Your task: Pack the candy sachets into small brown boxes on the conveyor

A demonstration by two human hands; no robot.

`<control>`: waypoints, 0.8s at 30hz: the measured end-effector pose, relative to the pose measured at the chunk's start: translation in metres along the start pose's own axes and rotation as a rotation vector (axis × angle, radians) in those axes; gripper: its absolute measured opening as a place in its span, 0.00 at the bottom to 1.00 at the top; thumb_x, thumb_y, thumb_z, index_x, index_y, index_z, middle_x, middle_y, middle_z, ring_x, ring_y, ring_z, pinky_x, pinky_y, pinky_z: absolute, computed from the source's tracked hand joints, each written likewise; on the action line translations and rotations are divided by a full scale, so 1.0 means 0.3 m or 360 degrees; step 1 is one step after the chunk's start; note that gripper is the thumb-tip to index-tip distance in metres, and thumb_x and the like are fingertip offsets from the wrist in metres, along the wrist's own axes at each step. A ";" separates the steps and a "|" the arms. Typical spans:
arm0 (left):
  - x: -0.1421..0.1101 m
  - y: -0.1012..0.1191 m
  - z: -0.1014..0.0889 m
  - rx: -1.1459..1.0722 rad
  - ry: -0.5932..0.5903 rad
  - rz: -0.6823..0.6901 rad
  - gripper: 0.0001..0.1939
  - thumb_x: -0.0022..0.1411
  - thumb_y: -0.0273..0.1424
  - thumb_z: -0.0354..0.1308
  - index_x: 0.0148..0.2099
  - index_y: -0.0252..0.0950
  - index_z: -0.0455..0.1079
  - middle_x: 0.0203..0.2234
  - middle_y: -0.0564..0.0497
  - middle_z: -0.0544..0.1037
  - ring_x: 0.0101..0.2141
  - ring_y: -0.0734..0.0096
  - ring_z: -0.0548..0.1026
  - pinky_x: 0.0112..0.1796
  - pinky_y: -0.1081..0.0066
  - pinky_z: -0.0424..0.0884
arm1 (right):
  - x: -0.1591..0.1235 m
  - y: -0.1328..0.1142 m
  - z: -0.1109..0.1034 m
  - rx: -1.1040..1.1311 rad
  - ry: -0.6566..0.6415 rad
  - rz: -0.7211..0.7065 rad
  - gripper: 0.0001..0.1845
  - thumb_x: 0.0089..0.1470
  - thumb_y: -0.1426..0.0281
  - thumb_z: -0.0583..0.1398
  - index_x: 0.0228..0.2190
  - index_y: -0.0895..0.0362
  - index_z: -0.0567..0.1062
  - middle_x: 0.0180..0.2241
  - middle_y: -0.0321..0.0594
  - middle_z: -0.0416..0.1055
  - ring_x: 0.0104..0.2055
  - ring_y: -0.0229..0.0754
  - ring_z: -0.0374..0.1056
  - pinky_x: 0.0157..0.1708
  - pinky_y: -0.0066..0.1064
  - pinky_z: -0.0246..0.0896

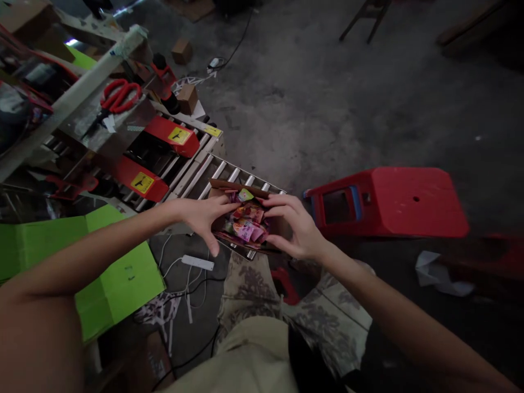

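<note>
An open cardboard box stands on the roller conveyor, its flaps raised. Inside lie several small colourful packets, pink, purple, red and green. My left hand rests at the box's left side, thumb and fingers spread, fingertips reaching over the packets. At the opposite side my right hand curves over the box, fingers apart and tips at the packets' edge. Neither hand visibly grips a packet. My hands partly cover the box's two ends.
Red-handled scissors lie on the taping machine at the upper left. A red plastic stool is at the right. Green folded board lies at the lower left, near a white power strip with cables on the floor.
</note>
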State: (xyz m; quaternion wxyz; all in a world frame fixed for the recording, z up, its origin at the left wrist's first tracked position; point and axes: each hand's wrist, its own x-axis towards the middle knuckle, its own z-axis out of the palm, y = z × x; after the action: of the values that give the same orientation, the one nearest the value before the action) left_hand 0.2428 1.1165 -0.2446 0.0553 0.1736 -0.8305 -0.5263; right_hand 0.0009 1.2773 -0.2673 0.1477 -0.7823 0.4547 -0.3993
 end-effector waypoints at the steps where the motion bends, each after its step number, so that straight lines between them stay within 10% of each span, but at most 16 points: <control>1: -0.001 0.000 -0.003 -0.0009 -0.0006 -0.0027 0.49 0.25 0.50 0.78 0.53 0.36 0.76 0.53 0.38 0.74 0.56 0.41 0.71 0.56 0.56 0.67 | 0.004 -0.001 -0.003 -0.0080 0.0064 0.0050 0.29 0.58 0.52 0.60 0.54 0.58 0.69 0.59 0.56 0.65 0.64 0.55 0.59 0.62 0.54 0.58; 4: 0.014 -0.017 0.000 0.0096 -0.0208 -0.0145 0.35 0.42 0.45 0.75 0.52 0.37 0.76 0.53 0.39 0.75 0.55 0.45 0.72 0.58 0.54 0.64 | 0.017 0.003 0.003 -0.0247 0.0016 0.0174 0.43 0.58 0.46 0.58 0.65 0.59 0.57 0.66 0.58 0.55 0.69 0.58 0.50 0.67 0.58 0.47; 8: 0.016 -0.050 0.045 0.0362 -0.0022 -0.0217 0.17 0.53 0.39 0.70 0.44 0.37 0.76 0.40 0.45 0.79 0.46 0.53 0.76 0.52 0.57 0.67 | -0.005 -0.008 -0.002 -0.0162 0.0087 0.0185 0.28 0.63 0.55 0.55 0.61 0.53 0.64 0.60 0.50 0.66 0.65 0.53 0.59 0.67 0.55 0.50; 15: -0.041 0.003 0.244 0.1002 0.0795 -0.0256 0.31 0.60 0.27 0.62 0.64 0.37 0.60 0.61 0.36 0.66 0.61 0.47 0.64 0.61 0.49 0.61 | -0.052 0.019 0.057 -0.0188 -0.0464 0.0455 0.20 0.64 0.62 0.53 0.52 0.57 0.73 0.53 0.50 0.72 0.54 0.51 0.70 0.52 0.44 0.70; 18: 0.000 0.020 0.335 0.1086 0.0822 -0.0153 0.31 0.65 0.30 0.56 0.68 0.33 0.55 0.68 0.34 0.54 0.68 0.47 0.53 0.65 0.48 0.52 | -0.039 0.040 0.097 -0.0296 -0.0646 0.0440 0.15 0.64 0.65 0.54 0.45 0.58 0.76 0.48 0.47 0.75 0.49 0.49 0.71 0.49 0.41 0.70; 24: 0.086 0.008 0.375 0.0995 0.0568 -0.0322 0.23 0.71 0.35 0.42 0.58 0.30 0.70 0.64 0.35 0.64 0.62 0.48 0.64 0.62 0.50 0.56 | -0.022 -0.005 0.076 -0.0511 0.0000 0.0331 0.23 0.61 0.64 0.58 0.56 0.57 0.70 0.57 0.54 0.67 0.59 0.57 0.62 0.58 0.52 0.58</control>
State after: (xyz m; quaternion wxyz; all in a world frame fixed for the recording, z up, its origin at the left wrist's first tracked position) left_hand 0.1873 1.2047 -0.2941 0.0913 0.3524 -0.9070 -0.2117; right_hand 0.0172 1.2805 -0.2841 0.0616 -0.7445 0.5911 -0.3043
